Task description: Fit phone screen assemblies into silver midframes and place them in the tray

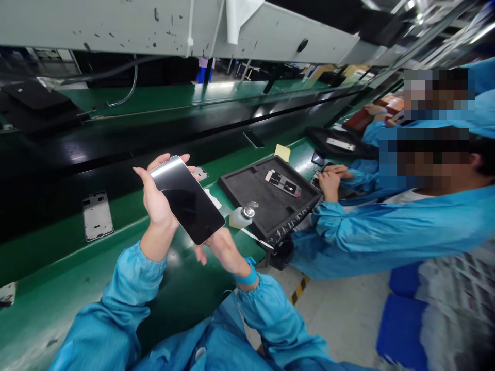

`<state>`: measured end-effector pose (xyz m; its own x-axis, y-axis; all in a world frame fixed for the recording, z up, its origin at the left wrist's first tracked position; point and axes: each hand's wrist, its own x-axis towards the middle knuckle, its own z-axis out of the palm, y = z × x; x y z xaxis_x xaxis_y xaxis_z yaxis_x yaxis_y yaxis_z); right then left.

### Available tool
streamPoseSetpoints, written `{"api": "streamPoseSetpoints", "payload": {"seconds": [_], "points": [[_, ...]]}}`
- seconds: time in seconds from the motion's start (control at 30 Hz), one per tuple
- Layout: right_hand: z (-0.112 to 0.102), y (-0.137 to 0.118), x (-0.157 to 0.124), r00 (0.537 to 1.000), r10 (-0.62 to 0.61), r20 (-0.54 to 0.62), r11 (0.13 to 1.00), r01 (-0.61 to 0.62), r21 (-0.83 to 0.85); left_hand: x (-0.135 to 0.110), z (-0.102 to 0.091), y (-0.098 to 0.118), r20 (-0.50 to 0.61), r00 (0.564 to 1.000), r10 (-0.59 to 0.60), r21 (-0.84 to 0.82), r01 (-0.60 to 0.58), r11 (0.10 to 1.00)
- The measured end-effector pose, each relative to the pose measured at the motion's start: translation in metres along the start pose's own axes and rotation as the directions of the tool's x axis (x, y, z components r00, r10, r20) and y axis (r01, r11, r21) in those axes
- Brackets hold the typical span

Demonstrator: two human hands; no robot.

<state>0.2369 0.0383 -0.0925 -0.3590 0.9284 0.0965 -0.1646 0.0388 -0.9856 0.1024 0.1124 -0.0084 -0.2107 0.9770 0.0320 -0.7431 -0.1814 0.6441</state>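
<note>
While the left hand [157,203] wraps around the phone [187,201] above the surface [181,288], nine o'clock of centre, the right hand [223,246] sits at its five o'clock end, grip too hidden to tell. Viewing it seems the step in hand; the next move calls for steady support. The phone's dark face points upward, long axis eleven to five o'clock.

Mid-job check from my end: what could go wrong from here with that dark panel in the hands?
The dark panel is tilted and looks glossy, held above the bench; it could slip if the left hand loosens.

Both hands are bare, so fingers might smudge its shiny face.

The small bottle stands beside the black tray, near the right hand in this view; a careless swing might knock it over.
</note>
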Motion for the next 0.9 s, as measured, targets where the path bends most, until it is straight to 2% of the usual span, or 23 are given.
{"api": "streamPoseSetpoints", "payload": {"seconds": [0.1, 0.17, 0.4, 0.57, 0.7, 0.9], "points": [[-0.015, -0.007, -0.003, 0.987, -0.011, -0.162, 0.998, 0.002, -0.058, -0.002, 0.002, 0.0, 0.045, 0.997, -0.068, 0.011, 0.068, 0.998], [-0.018, -0.011, -0.006, 0.975, -0.008, -0.22, 0.99, -0.024, -0.141, -0.004, 0.003, 0.001, 0.066, 0.992, -0.111, 0.011, 0.111, 0.994], [-0.014, -0.007, -0.013, 0.974, -0.053, -0.222, 0.973, 0.001, -0.229, -0.007, 0.003, -0.001, 0.072, 0.995, -0.065, 0.041, 0.062, 0.997], [-0.027, -0.011, -0.013, 0.98, -0.005, -0.2, 0.956, -0.054, -0.289, -0.005, 0.001, -0.012, 0.065, 0.996, -0.056, 0.116, 0.049, 0.992], [-0.035, -0.025, -0.012, 0.966, -0.099, -0.24, 0.956, 0.025, -0.293, -0.006, 0.002, -0.016, 0.051, 0.99, -0.134, 0.107, 0.128, 0.986], [-0.028, -0.046, -0.009, 0.951, -0.16, -0.263, 0.952, 0.079, -0.294, -0.012, 0.003, -0.007, 0.029, 0.977, -0.212, 0.07, 0.209, 0.975]]}}
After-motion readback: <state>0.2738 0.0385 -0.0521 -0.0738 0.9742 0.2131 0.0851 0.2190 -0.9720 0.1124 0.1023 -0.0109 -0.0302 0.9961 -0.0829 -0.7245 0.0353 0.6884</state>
